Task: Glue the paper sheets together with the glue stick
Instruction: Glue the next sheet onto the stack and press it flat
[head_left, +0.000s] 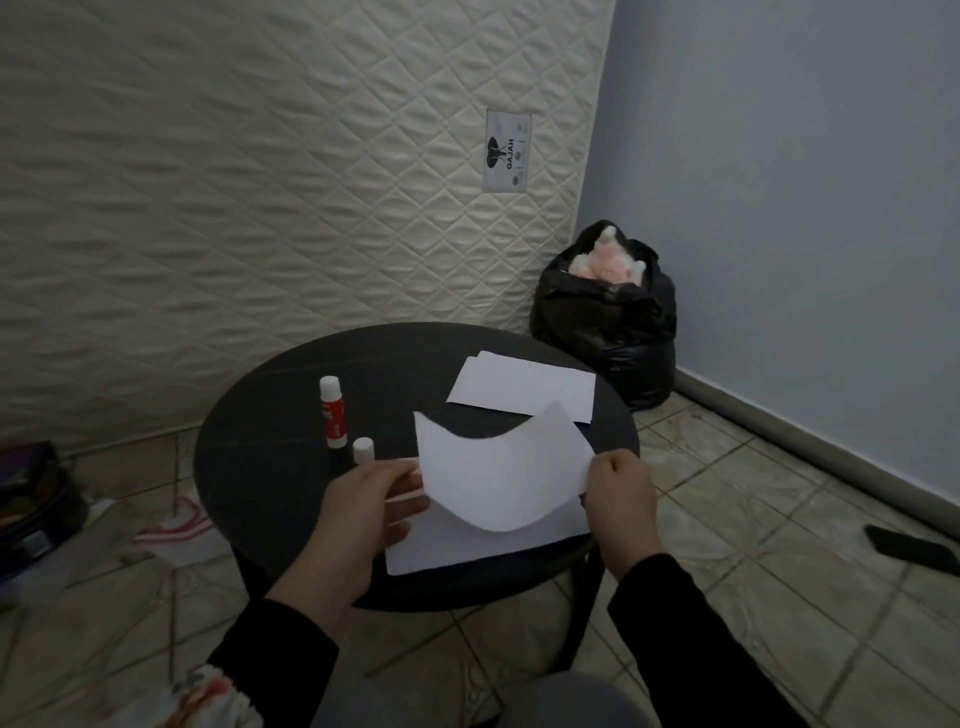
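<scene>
two hands are busy over the round black table (249, 467). the left hand (363, 512) has its thumb and fingers curled onto the left edge of a white sheet (493, 478), pinching it, and the right hand (621, 499) pinches the same sheet at its right edge with the fingers closed into a loose fist. held this way the sheet sags in the middle and its two far corners stand up, so it bows like a hammock just above another white sheet (519, 545) that lies flat on the near edge of the table, partly under the left fingers.

further back on the table, toward the right, a small pile of paper (519, 389) lies flat, with one sheet's edges showing out from under the top one. left of centre stands the glue stick (332, 413), upright, red-bodied with a white cap on top. just in front of it, near the left hand's fingertips, stands a second small white cylinder (363, 449), also upright; whether it is a loose cap or another stick is hard to tell from here.

both arms wear black sleeves. behind the table a quilted cream mattress (260, 182) leans upright against the wall, and a stuffed black bin bag (608, 322) sits in the corner on the tiled floor (727, 545). a dark flat object (909, 548) lies on the tiles at the far right.
</scene>
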